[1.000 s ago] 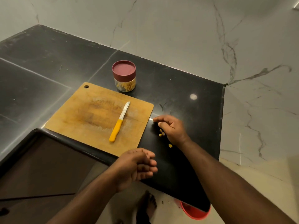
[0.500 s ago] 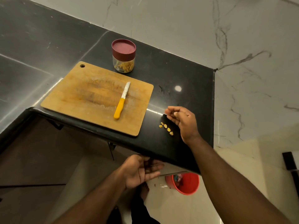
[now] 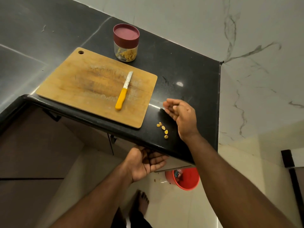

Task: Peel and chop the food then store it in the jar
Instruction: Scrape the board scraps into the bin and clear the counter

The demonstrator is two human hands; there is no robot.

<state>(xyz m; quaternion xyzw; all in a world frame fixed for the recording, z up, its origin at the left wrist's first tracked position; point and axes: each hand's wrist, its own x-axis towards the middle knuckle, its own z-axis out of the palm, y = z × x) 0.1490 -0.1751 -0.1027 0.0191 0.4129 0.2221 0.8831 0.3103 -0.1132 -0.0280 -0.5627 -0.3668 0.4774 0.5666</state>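
Cupping my left hand palm-up under the counter edge, holding nothing | right hand loosely curled over counter, nothing visibly pinched | scraps just beside it, strung toward the edge | jar lidded, chopped food inside: storing looks done, cleanup left | knife on board, blade pointing away toward jar.

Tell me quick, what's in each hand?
Left hand: open, cupped palm up under the counter edge, holding nothing.
Right hand: open, fingers relaxed, holding nothing.
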